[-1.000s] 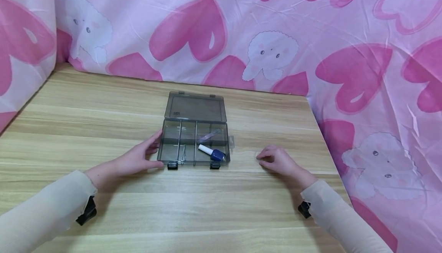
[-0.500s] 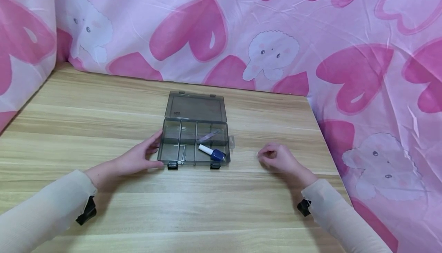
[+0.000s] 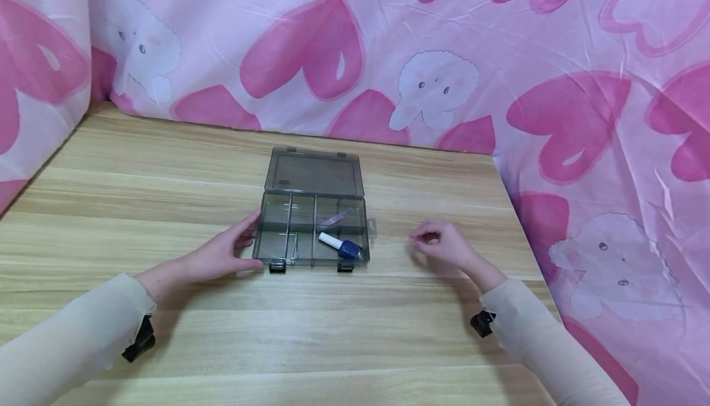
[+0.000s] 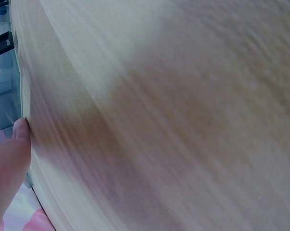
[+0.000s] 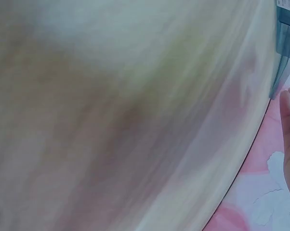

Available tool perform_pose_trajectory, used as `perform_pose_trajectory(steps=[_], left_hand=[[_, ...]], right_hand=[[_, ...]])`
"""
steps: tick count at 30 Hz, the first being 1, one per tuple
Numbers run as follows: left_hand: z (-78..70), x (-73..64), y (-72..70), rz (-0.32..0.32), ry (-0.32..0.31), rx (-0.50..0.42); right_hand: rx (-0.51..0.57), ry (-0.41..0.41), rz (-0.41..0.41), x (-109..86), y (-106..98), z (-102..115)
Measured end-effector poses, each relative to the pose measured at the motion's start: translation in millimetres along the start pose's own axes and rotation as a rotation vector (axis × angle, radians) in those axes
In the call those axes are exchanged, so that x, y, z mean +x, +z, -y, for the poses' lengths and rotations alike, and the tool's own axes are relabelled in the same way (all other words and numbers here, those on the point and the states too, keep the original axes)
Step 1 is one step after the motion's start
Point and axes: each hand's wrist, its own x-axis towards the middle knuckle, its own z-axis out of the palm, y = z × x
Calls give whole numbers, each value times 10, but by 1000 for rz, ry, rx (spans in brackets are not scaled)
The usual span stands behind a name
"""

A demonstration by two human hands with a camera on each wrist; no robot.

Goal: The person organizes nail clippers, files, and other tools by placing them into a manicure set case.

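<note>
A smoky clear compartment box lies with its lid folded back. My left hand holds its left side, thumb at the front corner and index finger along the edge. Inside, a dark blue nail polish bottle with a white cap lies at the front right. Behind it is a slim purplish strip, and thin metal pins are in the front middle compartment. To the right of the box, my right hand is over the table, thumb and fingertips pinched together at a small pale thing, mostly hidden by the fingers.
Two black latches stick out at the box's front. A clear hang tab shows at its right side. Pink heart-patterned cloth walls the wooden table at the back and on both sides.
My right hand has risen a little from the table and shifted slightly away from me, fingers still pinched. The pale speck at its fingertips no longer shows on the table. Left hand and box stay put.
</note>
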Motion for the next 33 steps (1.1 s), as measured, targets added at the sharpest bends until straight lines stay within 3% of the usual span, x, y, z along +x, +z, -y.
perform_pose_trajectory(steps=[18,33], left_hand=[[25,9,10,-6,3,5],[52,16,28,-14,15,-5]], right_hand=[[4,-87,13,373,33,281],[104,-126,29,692,239,549]])
